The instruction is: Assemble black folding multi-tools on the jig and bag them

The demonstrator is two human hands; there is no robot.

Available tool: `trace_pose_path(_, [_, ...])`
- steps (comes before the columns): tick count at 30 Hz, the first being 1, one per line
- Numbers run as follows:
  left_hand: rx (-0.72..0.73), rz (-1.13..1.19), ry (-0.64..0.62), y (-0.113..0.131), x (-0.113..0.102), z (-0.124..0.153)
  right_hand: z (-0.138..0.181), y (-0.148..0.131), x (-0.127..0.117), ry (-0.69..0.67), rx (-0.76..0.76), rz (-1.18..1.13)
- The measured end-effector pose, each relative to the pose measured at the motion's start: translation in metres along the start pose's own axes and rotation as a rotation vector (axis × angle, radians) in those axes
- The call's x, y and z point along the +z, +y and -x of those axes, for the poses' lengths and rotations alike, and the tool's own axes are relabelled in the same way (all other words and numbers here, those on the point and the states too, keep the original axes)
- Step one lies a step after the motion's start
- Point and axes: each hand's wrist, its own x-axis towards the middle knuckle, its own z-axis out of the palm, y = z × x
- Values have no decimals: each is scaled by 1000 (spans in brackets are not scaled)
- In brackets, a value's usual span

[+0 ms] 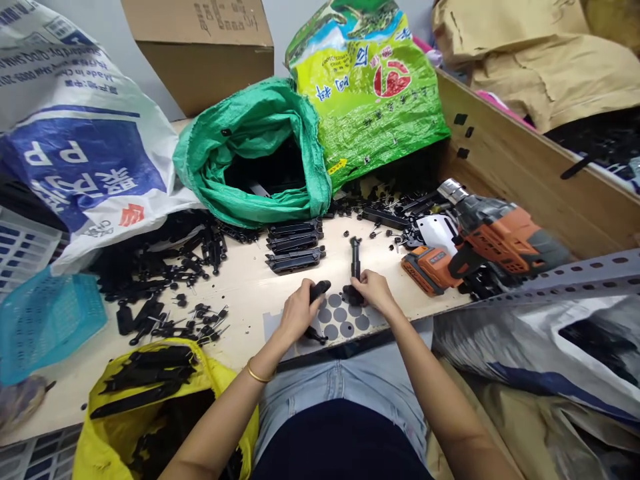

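My left hand (299,312) is closed around a short black plastic piece (319,289) near the table's front edge. My right hand (373,291) pinches the near end of a long black plastic part (355,257) that stands on the table and points away from me. Both hands hover over a pale sheet with round grey stickers (340,321). A thin gold bangle circles my left wrist.
Stacked black parts (295,244) lie behind my hands, loose black pieces (165,267) spread left. An orange cordless driver (480,243) rests at right. A green sack (255,153), yellow bag (150,393), blue basket (45,320) and cardboard box (205,47) ring the table.
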Motion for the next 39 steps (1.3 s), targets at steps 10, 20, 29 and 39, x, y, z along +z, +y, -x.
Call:
trace_pose_path(10, [-259,551,10,12,4,17,35,-49,23,-206,-66,-861])
trace_pose_path(20, [-139,456,-39,32,-4,32,39,-56,40,-245,-5,-951])
trace_pose_path(29, [-115,244,-47,40,-3,57,55,-49,46,-265,-59,-882])
trace_pose_path(39, [-67,463,-257,41,-9,52,54,-34,46,-133,-42,-1038])
